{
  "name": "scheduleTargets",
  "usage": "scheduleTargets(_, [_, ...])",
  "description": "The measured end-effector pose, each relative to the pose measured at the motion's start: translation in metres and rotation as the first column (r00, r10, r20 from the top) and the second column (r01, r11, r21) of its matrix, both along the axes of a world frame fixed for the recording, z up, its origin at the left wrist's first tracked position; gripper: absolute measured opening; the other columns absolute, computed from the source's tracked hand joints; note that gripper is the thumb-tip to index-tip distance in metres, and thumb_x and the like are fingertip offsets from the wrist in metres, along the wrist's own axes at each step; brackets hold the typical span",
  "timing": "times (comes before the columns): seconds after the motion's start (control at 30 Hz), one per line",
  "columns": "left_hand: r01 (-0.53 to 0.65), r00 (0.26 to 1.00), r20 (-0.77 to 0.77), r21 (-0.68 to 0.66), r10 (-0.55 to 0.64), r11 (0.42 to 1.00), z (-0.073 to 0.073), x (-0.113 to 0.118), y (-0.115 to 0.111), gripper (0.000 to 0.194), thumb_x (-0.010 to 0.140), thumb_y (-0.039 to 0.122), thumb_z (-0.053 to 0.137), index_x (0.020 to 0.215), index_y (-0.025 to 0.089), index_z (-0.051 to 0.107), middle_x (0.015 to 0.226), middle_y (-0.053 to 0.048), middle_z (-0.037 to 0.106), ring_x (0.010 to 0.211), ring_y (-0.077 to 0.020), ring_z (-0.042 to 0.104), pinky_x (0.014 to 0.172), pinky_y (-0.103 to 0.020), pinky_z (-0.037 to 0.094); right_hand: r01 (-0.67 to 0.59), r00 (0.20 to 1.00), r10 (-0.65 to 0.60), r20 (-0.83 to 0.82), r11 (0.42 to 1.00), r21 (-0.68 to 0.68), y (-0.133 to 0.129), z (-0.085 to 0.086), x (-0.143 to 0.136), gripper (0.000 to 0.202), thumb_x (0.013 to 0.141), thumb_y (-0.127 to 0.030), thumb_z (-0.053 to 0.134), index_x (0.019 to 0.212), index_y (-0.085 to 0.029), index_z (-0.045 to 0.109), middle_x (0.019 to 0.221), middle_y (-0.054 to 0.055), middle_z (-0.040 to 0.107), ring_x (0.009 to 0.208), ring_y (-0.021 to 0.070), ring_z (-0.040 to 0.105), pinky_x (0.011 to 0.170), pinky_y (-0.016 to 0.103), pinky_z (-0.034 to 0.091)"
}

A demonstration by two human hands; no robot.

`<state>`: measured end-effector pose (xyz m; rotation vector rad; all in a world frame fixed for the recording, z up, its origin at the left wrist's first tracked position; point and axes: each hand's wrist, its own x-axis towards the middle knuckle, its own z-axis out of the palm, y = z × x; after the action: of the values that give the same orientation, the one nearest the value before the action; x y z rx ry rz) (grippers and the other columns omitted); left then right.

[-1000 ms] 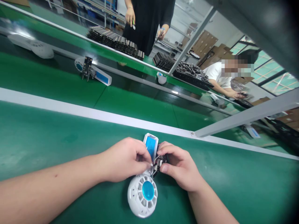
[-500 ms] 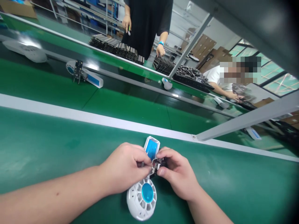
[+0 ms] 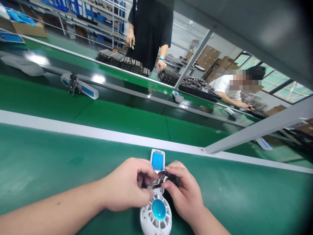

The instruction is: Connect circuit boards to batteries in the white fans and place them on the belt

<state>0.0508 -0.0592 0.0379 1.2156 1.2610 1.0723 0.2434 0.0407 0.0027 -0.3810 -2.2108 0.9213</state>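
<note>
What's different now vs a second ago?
Left hand: thumb has spread from the index finger; whether it touches the circuit board is unclear. Co-worker's blue-banded hand came down to a board stack. The unit with an upright board moved left along the belt.
Unchanged: right hand grips the circuit board; white-and-blue housing on the table.

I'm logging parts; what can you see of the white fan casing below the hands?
The white fan casing looks like glossy plastic: a spoked round head around a blue disc, a neck, and a handle with a blue rectangular panel. It lies on the green bench, handle pointing away, head cut by the picture's bottom edge. The left hand and a circuit board partly hide the neck; contact is unclear.
</note>
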Motion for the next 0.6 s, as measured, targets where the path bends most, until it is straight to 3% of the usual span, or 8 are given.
scheduleTargets(0.17, [-0.105,0.994,0.001,-0.021,0.105,0.994,0.0,0.005,0.0,0.017,0.065,0.018,0.068,0.055,0.016,0.054,0.066,0.005,0.047,0.059,-0.0093,0.042,0.054,-0.022,0.034,-0.021,1.0,0.018,0.022,0.988,0.151,-0.004,0.002,-0.001,0.032,0.097,-0.019,0.06,0.127,-0.026,0.051,0.096,0.005,0.06,0.087,0.0215,0.055,0.078,0.041,0.045])
scheduleTargets(0.3, [-0.119,0.989,0.078,-0.038,0.122,0.992,-0.004,0.008,-0.002,0.015,0.068,0.022,0.065,0.057,0.016,0.056,0.067,0.004,0.05,0.059,-0.0096,0.043,0.054,-0.023,0.034,-0.016,1.0,0.011,0.026,0.975,0.224,-0.006,0.004,-0.004,0.029,0.098,-0.02,0.056,0.126,-0.024,0.05,0.095,0.005,0.06,0.085,0.0211,0.056,0.076,0.04,0.046])
scheduleTargets(0.4, [-0.174,0.962,0.186,-0.154,0.201,0.973,-0.004,0.016,-0.002,0.015,0.064,0.021,0.068,0.06,0.016,0.055,0.063,0.004,0.051,0.057,-0.0087,0.042,0.054,-0.023,0.033,0.001,0.999,-0.01,0.036,0.969,0.247,-0.003,0.001,-0.006,0.026,0.099,-0.022,0.054,0.125,-0.025,0.052,0.096,0.005,0.062,0.087,0.0206,0.059,0.077,0.038,0.051])
scheduleTargets(0.5, [-0.308,0.927,0.132,-0.27,0.352,0.912,-0.007,0.017,0.012,0.011,0.064,0.013,0.066,0.066,0.015,0.056,0.057,0.005,0.053,0.052,-0.008,0.045,0.051,-0.021,0.035,0.17,0.975,-0.202,0.093,0.947,0.273,0.005,-0.006,-0.007,0.028,0.098,-0.035,0.056,0.124,-0.029,0.056,0.111,0.007,0.062,0.099,0.0235,0.063,0.078,0.036,0.057])
scheduleTargets(0.6, [-0.489,0.872,-0.098,-0.222,0.479,0.844,-0.009,-0.018,0.045,0.011,0.079,0.014,0.066,0.071,0.013,0.059,0.058,0.004,0.054,0.05,-0.0081,0.049,0.05,-0.02,0.039,0.417,0.884,-0.456,0.103,0.868,0.268,0.015,-0.021,-0.007,0.043,0.094,-0.048,0.055,0.133,-0.031,0.052,0.131,0.009,0.057,0.113,0.0296,0.062,0.081,0.039,0.061])
